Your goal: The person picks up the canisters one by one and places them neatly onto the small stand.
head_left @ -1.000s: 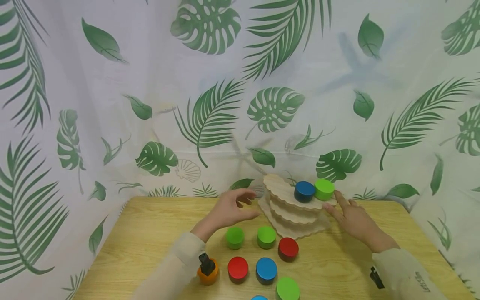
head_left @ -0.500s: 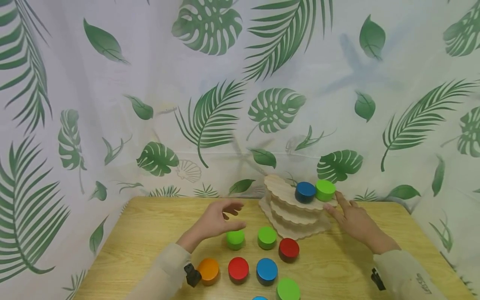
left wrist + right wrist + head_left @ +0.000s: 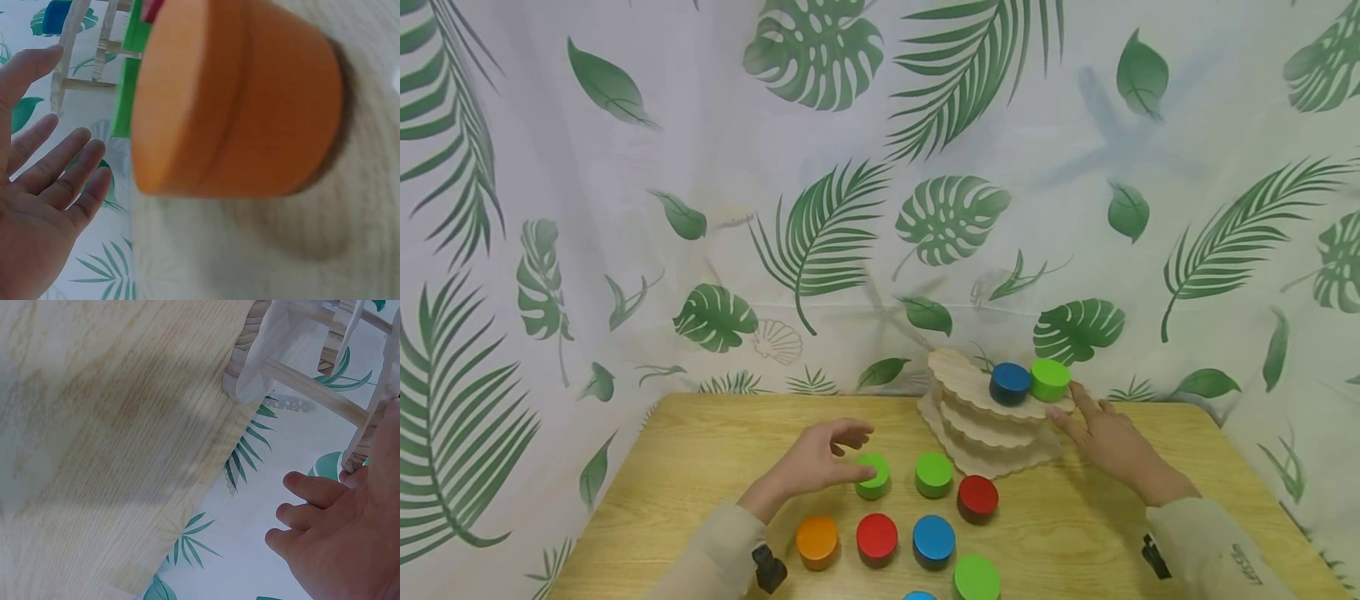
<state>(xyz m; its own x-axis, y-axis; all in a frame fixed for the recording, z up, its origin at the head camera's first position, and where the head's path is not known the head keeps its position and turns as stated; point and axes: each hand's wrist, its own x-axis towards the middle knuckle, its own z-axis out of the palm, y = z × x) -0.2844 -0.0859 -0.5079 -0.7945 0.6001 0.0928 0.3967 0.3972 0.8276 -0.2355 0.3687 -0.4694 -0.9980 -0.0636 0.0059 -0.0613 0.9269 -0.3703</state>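
right hand (image 3: pixel 1108 437) gripping scalloped wooden stand (image 3: pixel 981 420), squat cylinders (image 3: pixel 933 540)

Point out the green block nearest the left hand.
The leftmost green block, partly covered by the thumb of the left hand in the head view. The others are farther right: two on the table, one atop the wooden stand.

Through the head feed I look forward and down over the desk (image 3: pixel 700 467) to the leaf-printed curtain (image 3: pixel 820 350) behind it, with the wooden stand (image 3: pixel 961 382) well away from me. My left wrist feed sits low, rolled sideways and very close to the orange cylinder (image 3: pixel 244 100), while the right one, also tilted, faces along the desk; both share stand and curtain with the head view.
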